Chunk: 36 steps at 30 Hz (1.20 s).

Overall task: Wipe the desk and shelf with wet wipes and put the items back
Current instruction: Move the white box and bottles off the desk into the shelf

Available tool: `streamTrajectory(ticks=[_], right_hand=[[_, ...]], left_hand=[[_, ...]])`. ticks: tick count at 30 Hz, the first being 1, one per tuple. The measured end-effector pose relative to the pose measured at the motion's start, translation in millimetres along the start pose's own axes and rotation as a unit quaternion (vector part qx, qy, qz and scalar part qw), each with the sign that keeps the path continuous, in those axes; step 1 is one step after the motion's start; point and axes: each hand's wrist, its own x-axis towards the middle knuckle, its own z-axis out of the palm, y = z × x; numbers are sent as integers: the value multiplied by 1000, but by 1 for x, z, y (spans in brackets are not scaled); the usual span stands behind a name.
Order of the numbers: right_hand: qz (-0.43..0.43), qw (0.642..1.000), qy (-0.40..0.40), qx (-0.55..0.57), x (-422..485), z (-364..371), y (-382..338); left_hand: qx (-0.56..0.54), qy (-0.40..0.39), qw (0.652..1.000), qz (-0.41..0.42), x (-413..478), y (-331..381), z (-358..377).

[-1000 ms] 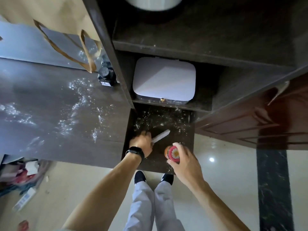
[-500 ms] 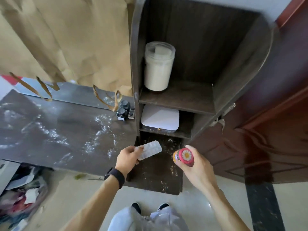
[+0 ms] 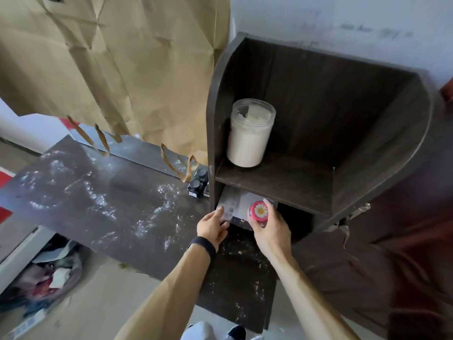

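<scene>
We note a dark wood-grain bench running across the left and centre of the frame, its matte surface streaked with white powdery residue. At its right end stands a dark laminate shelf with curved side panels. On the upper board, at frame centre, sits a clear cylindrical jar filled with a pale, creamy substance. In the lower compartment we see a flat white box with rounded corners.

Left hand, black band on the wrist, grips a small translucent, ribbed plastic piece at the mouth of the lower compartment. Right hand is closed around a small round container with a pink lid bearing a daisy print, held just in front of the white box.

Two small black-capped square bottles stand on the bench against the shelf's left panel. Creased brown paper, its lower edge torn into strips, hangs across the upper left of the frame.
</scene>
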Motion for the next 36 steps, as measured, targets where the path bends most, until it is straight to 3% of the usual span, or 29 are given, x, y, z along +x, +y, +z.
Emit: streamTrajectory(ticks=[3, 13, 20, 24, 27, 29, 31, 36], right_hand=[[-13, 1000, -5, 11, 14, 13, -1], [-25, 997, -58, 41, 27, 28, 2], [-15, 997, -69, 38, 29, 37, 7], [9, 996, -69, 50, 19, 33, 14], [14, 998, -32, 55, -9, 32, 18], [-6, 998, -34, 57, -35, 41, 17], [-22, 995, -86, 48, -53, 58, 11], [-61, 983, -167, -44, -64, 129, -17]], left_hand=[[-39, 13, 999, 4, 8, -4, 9], [-18, 98, 995, 12, 10, -3, 24], [38, 76, 996, 16, 11, 4, 12], [132, 37, 990, 31, 18, 3, -1], [247, 3, 967, 64, 25, 0, -30], [372, -5, 924, 91, 35, 2, -59], [515, -3, 849, 113, 46, 9, -88], [791, -49, 581, 187, 80, 36, -144]])
